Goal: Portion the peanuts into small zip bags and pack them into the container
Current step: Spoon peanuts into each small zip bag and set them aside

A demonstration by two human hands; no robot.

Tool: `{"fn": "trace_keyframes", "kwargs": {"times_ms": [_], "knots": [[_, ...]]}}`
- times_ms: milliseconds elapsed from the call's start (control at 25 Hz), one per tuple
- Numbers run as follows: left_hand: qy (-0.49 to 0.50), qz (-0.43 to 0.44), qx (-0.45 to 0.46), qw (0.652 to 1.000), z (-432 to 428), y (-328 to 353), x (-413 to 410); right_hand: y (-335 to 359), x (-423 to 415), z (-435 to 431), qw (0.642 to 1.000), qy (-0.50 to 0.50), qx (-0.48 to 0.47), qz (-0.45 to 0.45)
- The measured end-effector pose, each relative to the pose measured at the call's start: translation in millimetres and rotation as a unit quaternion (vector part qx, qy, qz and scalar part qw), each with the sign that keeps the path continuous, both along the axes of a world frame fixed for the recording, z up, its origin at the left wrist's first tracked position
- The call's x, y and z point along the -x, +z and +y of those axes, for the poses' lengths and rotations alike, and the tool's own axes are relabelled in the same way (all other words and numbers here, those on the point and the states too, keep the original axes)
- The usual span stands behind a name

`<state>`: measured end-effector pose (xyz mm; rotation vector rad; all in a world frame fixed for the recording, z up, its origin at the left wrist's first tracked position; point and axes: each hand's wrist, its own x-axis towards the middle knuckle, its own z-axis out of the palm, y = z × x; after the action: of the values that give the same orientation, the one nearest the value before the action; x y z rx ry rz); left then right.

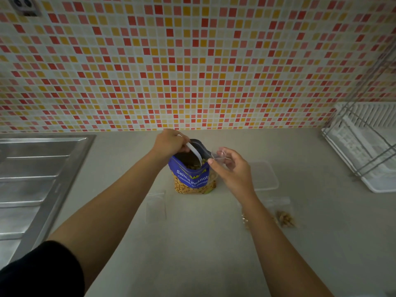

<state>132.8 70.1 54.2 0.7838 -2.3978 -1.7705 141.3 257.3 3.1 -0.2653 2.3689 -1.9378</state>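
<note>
Gripped in the left hand (170, 143) is a white spoon (196, 154), fingers closed round its handle, while its bowl is lowered into the open mouth of one blue peanut bag (192, 174). At far left a steel sink drainboard (32, 179) is set into the counter (192, 243). One empty zip bag (156, 207) is laid flat on the counter, near and in front-left of the peanut bag, its long axis running away from the viewer. The peanut bag is stood upright at the middle of the counter, its opening turned upward, directly under the left hand. One small clear zip bag (220, 156) is pinched between thumb and fingers of the right hand (232, 170), just beside the peanut bag's rim. Behind the right hand, one clear container (265, 175) is seen on the counter. Two filled zip bags (276, 213) are laid in front of it, peanuts visible inside. One white dish rack (364, 144) is placed at far right.
</note>
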Motion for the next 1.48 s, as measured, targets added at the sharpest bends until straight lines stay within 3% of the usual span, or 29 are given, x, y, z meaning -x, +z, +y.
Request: {"fn": "trace_keyframes", "kwargs": {"times_ms": [600, 960, 1120, 1320, 1480], "knots": [[0.057, 0.027, -0.112, 0.992, -49.8, -7.3, -32.8, 21.0, -7.2, -3.5, 0.998, -0.024, -0.018, 0.052], [0.092, 0.052, -0.153, 0.982, -63.2, 16.9, -30.8, 23.0, -3.5, -20.4, 0.971, -0.011, -0.187, 0.149], [0.076, 0.067, -0.154, 0.983, -63.3, 32.6, -27.1, 24.0, -1.4, -28.4, 0.961, -0.011, -0.216, 0.172], [0.041, 0.065, -0.096, 0.992, -51.2, 43.6, -25.5, 22.9, -2.3, -32.8, 0.963, -0.009, -0.213, 0.164], [-0.094, 0.121, 0.129, 0.980, -18.8, 72.5, -27.0, 25.2, -5.6, -33.3, 0.969, -0.020, -0.183, 0.162]]}}
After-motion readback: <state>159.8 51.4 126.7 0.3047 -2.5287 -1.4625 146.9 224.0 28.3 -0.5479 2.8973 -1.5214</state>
